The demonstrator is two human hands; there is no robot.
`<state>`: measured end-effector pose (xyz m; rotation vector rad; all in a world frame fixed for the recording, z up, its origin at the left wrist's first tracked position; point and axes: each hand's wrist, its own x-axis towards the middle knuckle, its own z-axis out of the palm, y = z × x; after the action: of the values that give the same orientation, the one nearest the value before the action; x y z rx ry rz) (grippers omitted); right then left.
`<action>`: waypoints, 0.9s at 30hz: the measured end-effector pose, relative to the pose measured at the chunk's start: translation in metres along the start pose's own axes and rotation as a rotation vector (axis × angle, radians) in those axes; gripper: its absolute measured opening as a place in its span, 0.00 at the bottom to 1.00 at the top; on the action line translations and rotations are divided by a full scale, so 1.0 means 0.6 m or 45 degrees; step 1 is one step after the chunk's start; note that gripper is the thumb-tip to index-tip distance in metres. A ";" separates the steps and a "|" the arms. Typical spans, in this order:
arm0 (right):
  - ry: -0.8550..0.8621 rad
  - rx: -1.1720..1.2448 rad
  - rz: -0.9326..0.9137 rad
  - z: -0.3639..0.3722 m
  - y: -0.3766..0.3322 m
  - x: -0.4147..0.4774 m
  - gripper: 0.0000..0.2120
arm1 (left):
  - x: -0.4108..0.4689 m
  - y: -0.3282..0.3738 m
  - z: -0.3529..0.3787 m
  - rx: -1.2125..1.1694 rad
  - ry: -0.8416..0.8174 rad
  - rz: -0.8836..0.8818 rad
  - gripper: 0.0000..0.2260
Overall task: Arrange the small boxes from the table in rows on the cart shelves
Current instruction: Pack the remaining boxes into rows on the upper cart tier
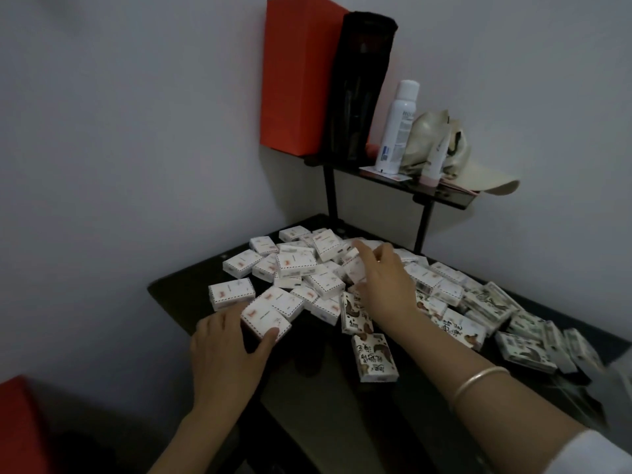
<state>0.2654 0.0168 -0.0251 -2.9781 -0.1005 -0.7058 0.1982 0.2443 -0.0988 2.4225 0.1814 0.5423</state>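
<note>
Dozens of small white cardboard boxes (297,265) lie heaped on dark glass table (178,289), none sorted yet; cart not in view. Left hand (225,350) grips one red-marked white box (265,318) at pile's near edge, thumb & fingers on opposite sides, prob. to lift it clear. Right hand (386,285) reaches over pile's middle, fingers on boxes; can't tell if pinching one. Likely gathering several per trip.

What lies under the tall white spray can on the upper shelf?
A flat white card lies under the tall white spray can on the black shelf; its covered part cannot be seen.
</note>
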 end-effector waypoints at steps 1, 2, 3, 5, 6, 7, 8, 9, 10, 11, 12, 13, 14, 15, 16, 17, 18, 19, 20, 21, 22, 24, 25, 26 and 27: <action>0.015 0.063 0.009 -0.010 0.002 -0.005 0.33 | -0.003 0.004 -0.002 -0.069 -0.022 0.003 0.30; 0.029 0.139 0.018 -0.023 0.003 -0.011 0.31 | -0.006 0.008 -0.004 -0.161 -0.048 0.001 0.29; 0.033 0.226 0.030 -0.037 0.003 -0.018 0.28 | -0.010 0.013 -0.006 -0.275 -0.077 -0.005 0.28; -0.004 0.468 0.085 -0.072 0.002 -0.037 0.23 | -0.017 0.028 -0.013 -0.504 -0.126 -0.017 0.27; -0.036 0.619 0.120 -0.093 0.000 -0.049 0.20 | -0.022 0.039 -0.019 -0.598 -0.134 -0.014 0.26; -0.064 0.759 0.147 -0.116 -0.001 -0.062 0.18 | -0.026 0.053 -0.027 -0.677 -0.132 0.007 0.25; -0.075 0.851 0.157 -0.140 -0.002 -0.076 0.17 | -0.031 0.071 -0.037 -0.751 -0.130 0.050 0.25; -0.068 0.897 0.144 -0.165 -0.001 -0.091 0.16 | -0.036 0.092 -0.048 -0.825 -0.127 0.111 0.25; -0.049 0.934 0.120 -0.192 0.001 -0.106 0.16 | -0.041 0.117 -0.061 -0.900 -0.128 0.178 0.24; -0.032 0.978 0.100 -0.222 0.003 -0.121 0.16 | -0.048 0.144 -0.075 -0.977 -0.138 0.239 0.22; -0.024 1.027 0.091 -0.252 0.005 -0.136 0.16 | -0.055 0.172 -0.090 -1.055 -0.161 0.286 0.20; -0.017 1.072 0.088 -0.283 0.009 -0.150 0.15 | -0.063 0.201 -0.104 -1.123 -0.193 0.322 0.18; -0.004 1.100 0.086 -0.316 0.015 -0.166 0.15 | -0.072 0.229 -0.117 -1.179 -0.233 0.352 0.17; 0.017 1.110 0.081 -0.346 0.020 -0.180 0.15 | -0.080 0.255 -0.127 -1.225 -0.279 0.381 0.15; 0.050 1.106 0.073 -0.377 0.027 -0.195 0.15 | -0.089 0.281 -0.136 -1.264 -0.329 0.418 0.14; 0.093 1.101 0.059 -0.408 0.034 -0.210 0.15 | -0.098 0.307 -0.144 -1.301 -0.373 0.468 0.13; 0.140 1.102 0.040 -0.440 0.043 -0.226 0.14 | -0.107 0.333 -0.152 -1.337 -0.408 0.521 0.12; 0.185 1.108 0.019 -0.473 0.053 -0.243 0.14 | -0.115 0.361 -0.160 -1.371 -0.438 0.573 0.11; 0.222 1.121 0.003 -0.506 0.063 -0.260 0.15 | -0.124 0.389 -0.169 -1.404 -0.467 0.624 0.11; 0.245 1.131 -0.009 -0.540 0.073 -0.278 0.16 | -0.133 0.418 -0.178 -1.437 -0.495 0.678 0.10; 0.260 1.130 -0.022 -0.573 0.083 -0.296 0.18 | -0.143 0.447 -0.187 -1.470 -0.522 0.732 0.09; 0.313 1.058 -0.015 -0.635 0.110 -0.327 0.23 | -0.162 0.504 -0.209 -1.529 -0.576 0.842 0.09; 0.363 1.003 0.017 -0.663 0.127 -0.341 0.25 | -0.172 0.532 -0.221 -1.549 -0.597 0.905 0.09; 0.427 0.955 0.060 -0.688 0.145 -0.353 0.26 | -0.182 0.560 -0.234 -1.561 -0.603 0.975 0.09; 0.498 0.910 0.111 -0.711 0.164 -0.365 0.25 | -0.192 0.587 -0.247 -1.564 -0.598 1.049 0.09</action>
<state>-0.1118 -0.1306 0.2501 -2.1230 -0.1563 -0.9734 0.0291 0.0214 0.1860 1.2352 -1.0692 0.2457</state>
